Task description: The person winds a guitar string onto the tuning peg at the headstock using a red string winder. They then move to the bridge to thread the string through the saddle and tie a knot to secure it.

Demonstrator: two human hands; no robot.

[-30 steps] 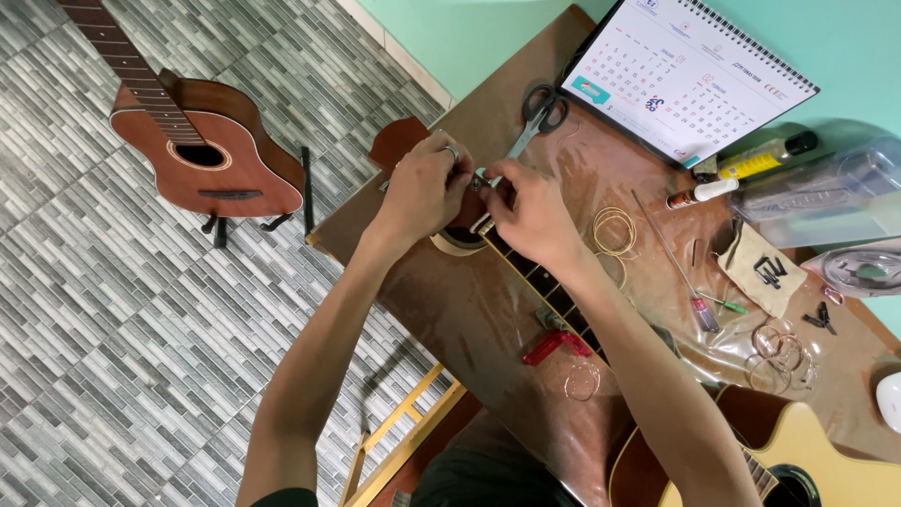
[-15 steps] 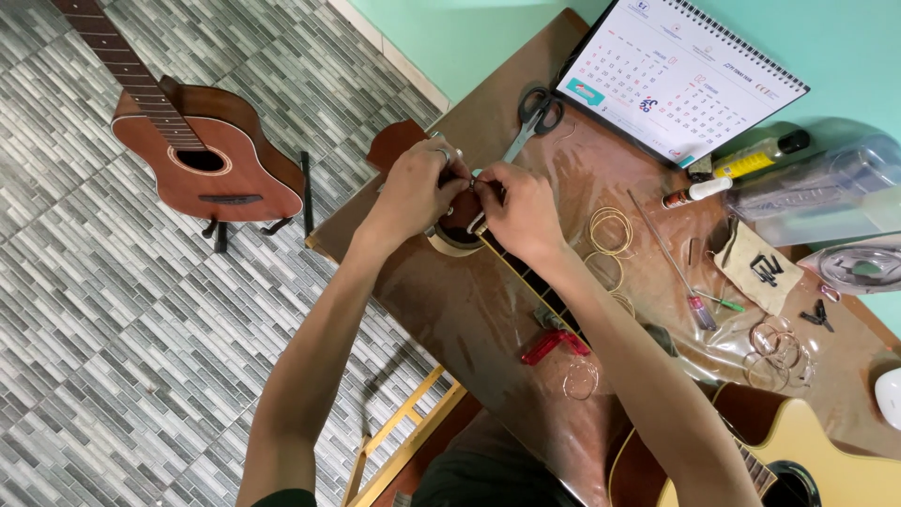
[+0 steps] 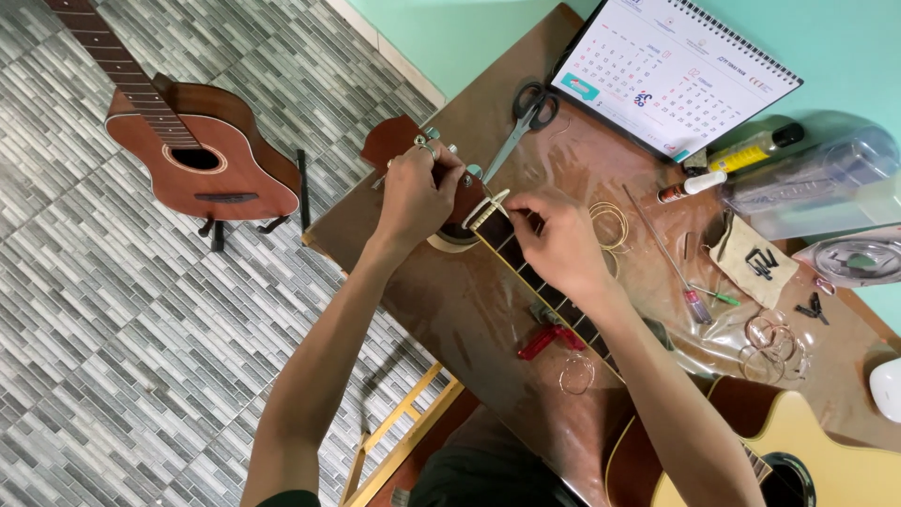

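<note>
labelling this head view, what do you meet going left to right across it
brown guitar on a stand → left hand → scissors → right hand → calendar → cloth with black pegs → white object at the edge

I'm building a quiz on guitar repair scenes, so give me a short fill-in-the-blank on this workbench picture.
1. The left hand grips the guitar's ______, at the tuning pegs.
2. The right hand rests on the guitar's ______, just below the nut.
3. The scissors lie beside a desk ______.
4. A second guitar stands on the tiled ______.

Missing words: headstock; fretboard; calendar; floor
</note>
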